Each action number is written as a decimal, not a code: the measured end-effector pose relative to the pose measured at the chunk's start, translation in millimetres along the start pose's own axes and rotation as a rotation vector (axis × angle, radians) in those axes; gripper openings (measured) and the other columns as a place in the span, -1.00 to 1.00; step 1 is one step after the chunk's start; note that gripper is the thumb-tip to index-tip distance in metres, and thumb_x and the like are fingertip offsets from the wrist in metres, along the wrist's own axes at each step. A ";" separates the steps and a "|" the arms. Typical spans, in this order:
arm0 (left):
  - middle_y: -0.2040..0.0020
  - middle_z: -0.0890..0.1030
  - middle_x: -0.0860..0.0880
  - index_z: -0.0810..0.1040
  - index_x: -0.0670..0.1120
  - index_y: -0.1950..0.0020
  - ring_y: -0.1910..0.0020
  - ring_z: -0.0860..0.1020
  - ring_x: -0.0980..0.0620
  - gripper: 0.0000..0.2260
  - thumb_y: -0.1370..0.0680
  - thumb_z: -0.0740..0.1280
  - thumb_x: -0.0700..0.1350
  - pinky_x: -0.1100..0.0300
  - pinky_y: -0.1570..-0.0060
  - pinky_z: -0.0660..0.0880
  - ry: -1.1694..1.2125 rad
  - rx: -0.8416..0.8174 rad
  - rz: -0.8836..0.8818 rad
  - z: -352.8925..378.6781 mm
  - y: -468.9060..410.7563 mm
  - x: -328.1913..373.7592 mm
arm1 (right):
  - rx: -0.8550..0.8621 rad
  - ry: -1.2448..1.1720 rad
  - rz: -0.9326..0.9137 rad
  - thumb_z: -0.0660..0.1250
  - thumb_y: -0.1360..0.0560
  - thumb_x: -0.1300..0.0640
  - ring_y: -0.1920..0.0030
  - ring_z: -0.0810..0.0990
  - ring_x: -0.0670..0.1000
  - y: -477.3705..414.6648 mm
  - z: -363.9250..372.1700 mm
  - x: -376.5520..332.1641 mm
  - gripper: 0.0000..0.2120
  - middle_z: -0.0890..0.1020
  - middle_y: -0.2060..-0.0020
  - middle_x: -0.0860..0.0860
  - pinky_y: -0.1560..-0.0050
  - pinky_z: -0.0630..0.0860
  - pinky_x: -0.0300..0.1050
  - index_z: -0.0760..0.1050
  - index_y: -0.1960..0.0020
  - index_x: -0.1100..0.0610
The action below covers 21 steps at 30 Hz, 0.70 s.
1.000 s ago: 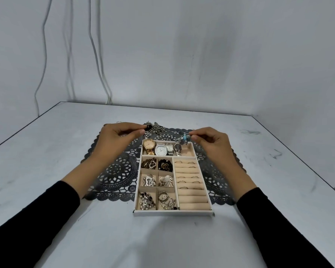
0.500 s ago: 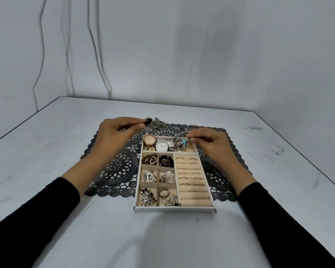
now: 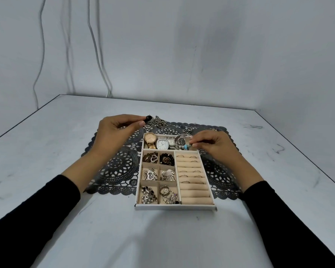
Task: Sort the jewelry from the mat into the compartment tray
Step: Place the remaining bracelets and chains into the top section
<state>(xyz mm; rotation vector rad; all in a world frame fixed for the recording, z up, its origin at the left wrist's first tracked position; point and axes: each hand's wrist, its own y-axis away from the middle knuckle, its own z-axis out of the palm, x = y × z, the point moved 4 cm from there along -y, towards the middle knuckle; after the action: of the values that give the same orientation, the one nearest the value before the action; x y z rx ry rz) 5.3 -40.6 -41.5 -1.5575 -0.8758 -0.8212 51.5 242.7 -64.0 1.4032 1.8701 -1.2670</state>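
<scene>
Right hand (image 3: 211,146) pinches a silver bangle with turquoise bead (image 3: 186,146) over the beige compartment tray (image 3: 174,206); left hand (image 3: 114,132) pinches a small black pendant (image 3: 147,118).

The tray (image 3: 175,207) lies mostly on the mat (image 3: 114,169), on the table (image 3: 66,144) before me. Watches (image 3: 162,144) are in its back row and rings (image 3: 191,172) in its right part. Behind its left corner my left hand (image 3: 112,132) holds a chain (image 3: 157,121). My right hand (image 3: 215,146) holds a bracelet (image 3: 183,145) over the back right corner.
</scene>
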 end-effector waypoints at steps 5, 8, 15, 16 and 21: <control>0.08 0.73 0.08 0.71 -0.05 -0.03 0.02 0.67 0.14 -0.82 -0.44 0.51 -0.14 0.35 0.04 0.53 -0.009 -0.010 0.010 0.4 0.5 -0.2 | -0.026 0.038 0.006 0.48 -0.35 0.35 0.04 0.66 -0.02 -0.5 -0.6 -0.4 -0.83 0.71 0.12 0.01 -0.10 0.57 -0.13 0.69 0.07 0.21; 0.08 0.73 0.07 0.71 -0.08 -0.04 0.01 0.67 0.13 -0.81 -0.43 0.51 -0.15 0.35 0.00 0.54 -0.008 -0.008 0.013 1.3 0.8 0.4 | -0.031 0.062 0.014 0.49 -0.36 0.34 0.04 0.66 -0.04 -0.8 -0.2 0.9 -0.83 0.71 0.13 -0.02 -0.11 0.57 -0.12 0.69 0.07 0.18; 0.06 0.73 0.02 0.71 -0.09 -0.05 0.00 0.68 0.10 -0.80 -0.43 0.51 -0.14 0.21 -0.11 0.57 -0.037 -0.020 0.012 0.3 1.2 -1.7 | -0.051 0.105 0.079 0.49 -0.38 0.27 0.05 0.65 -0.15 0.4 -0.5 -1.3 -0.85 0.71 0.13 -0.08 -0.06 0.54 -0.30 0.69 0.06 0.11; 0.06 0.73 0.01 0.71 -0.09 -0.05 0.00 0.68 0.09 -0.80 -0.43 0.51 -0.14 0.20 -0.11 0.57 -0.037 -0.022 0.010 1.0 1.3 -2.0 | -0.057 0.110 0.089 0.49 -0.38 0.26 0.04 0.65 -0.15 0.6 -1.3 -1.1 -0.84 0.71 0.12 -0.08 -0.05 0.53 -0.32 0.70 0.06 0.11; 0.05 0.73 0.01 0.71 -0.10 -0.05 -0.01 0.68 0.10 -0.80 -0.44 0.51 -0.13 0.19 -0.12 0.57 -0.048 -0.034 0.010 3.0 1.8 -2.3 | -0.081 0.136 0.122 0.48 -0.40 0.26 0.04 0.64 -0.19 0.8 -3.1 -2.8 -0.82 0.70 0.10 -0.10 -0.02 0.51 -0.38 0.69 0.02 0.08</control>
<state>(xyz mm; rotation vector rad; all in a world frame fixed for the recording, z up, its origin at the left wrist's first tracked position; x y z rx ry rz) 5.9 -38.0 -44.8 -1.6162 -0.8922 -0.7980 53.7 244.1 -60.7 1.5680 1.8697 -1.0493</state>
